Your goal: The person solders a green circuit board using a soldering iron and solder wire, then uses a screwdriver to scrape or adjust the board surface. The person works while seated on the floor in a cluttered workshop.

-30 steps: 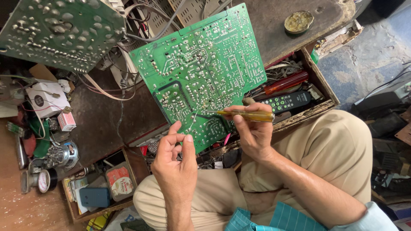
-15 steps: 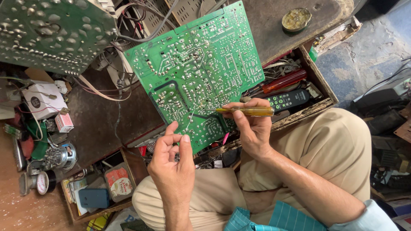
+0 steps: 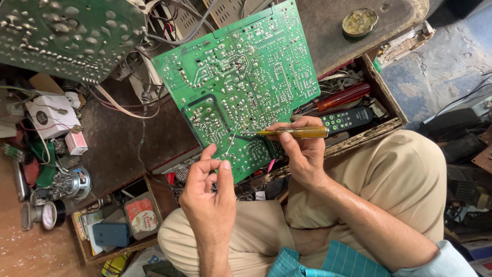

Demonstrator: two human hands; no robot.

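I am seeing the circuit board (image 3: pixel 241 82) showing bright green, speckled with silver solder dots and pale traces. The screwdriver (image 3: pixel 294 132) is showing a translucent yellow handle. The trousers (image 3: pixel 405 179) are reading plain khaki; the shirt (image 3: pixel 328 261) is showing teal with thin pale checks. The remote control (image 3: pixel 347 119) is showing black with green buttons.

We see a dark, worn wooden bench (image 3: pixel 128 138); a round tarnished metal tin (image 3: pixel 360 21) lies on it, right of the green printed circuit board (image 3: pixel 241 82).
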